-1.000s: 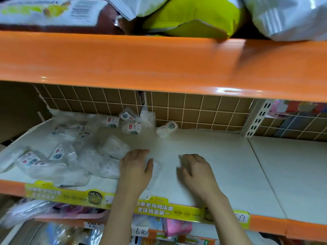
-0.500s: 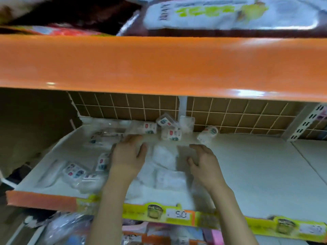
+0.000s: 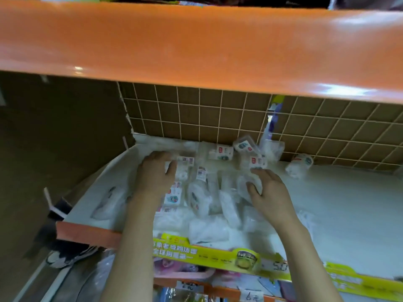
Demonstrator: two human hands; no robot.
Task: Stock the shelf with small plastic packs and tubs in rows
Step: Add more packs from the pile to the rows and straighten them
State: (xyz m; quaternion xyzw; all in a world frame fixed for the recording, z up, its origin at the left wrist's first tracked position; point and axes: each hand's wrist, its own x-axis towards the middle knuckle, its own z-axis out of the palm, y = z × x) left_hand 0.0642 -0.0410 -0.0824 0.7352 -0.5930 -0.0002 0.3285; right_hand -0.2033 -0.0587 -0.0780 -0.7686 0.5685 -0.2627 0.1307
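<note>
White shelf (image 3: pixel 349 214): both hands flat on packs (image 3: pixel 200 197).

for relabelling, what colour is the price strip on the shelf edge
Yellow-green price strip, with a tin pictured; head view.

Both forearms are bare to the near edge of view, with no sleeve showing. The left hand (image 3: pixel 155 175) and right hand (image 3: pixel 268 194) wear no gloves, rings or watch.
</note>
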